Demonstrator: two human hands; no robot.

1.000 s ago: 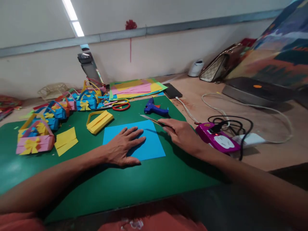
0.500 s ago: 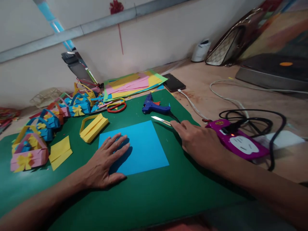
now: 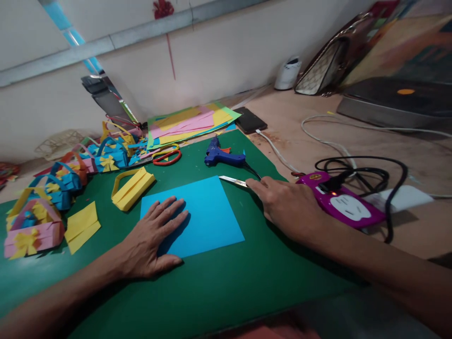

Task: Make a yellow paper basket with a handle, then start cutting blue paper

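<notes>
A blue sheet of paper [image 3: 208, 212] lies flat on the green mat [image 3: 226, 287]. Spread across its left part, my left hand [image 3: 158, 235] rests with fingers apart. My right hand [image 3: 282, 202] is closed around a utility knife [image 3: 235, 181]; its handle is hidden in the fist. The blade points left, its tip close to the sheet's top right corner. Behind the blade lies a blue glue gun [image 3: 224, 155]. A folded yellow paper basket [image 3: 133, 189] sits just beyond the sheet's left corner, and a yellow paper piece [image 3: 83, 227] lies left of my left hand.
Finished paper baskets [image 3: 38, 233] line the mat's left side. Scissors [image 3: 167, 155] and a stack of coloured paper [image 3: 190, 123] are at the back, beside a phone [image 3: 251, 119]. On the right, a purple power strip [image 3: 344, 202] with looping cables is near my right arm.
The whole view has shifted slightly, moving things a little to the left. The blade tip sits a bit closer to the sheet's corner. My left hand stays on the paper.
</notes>
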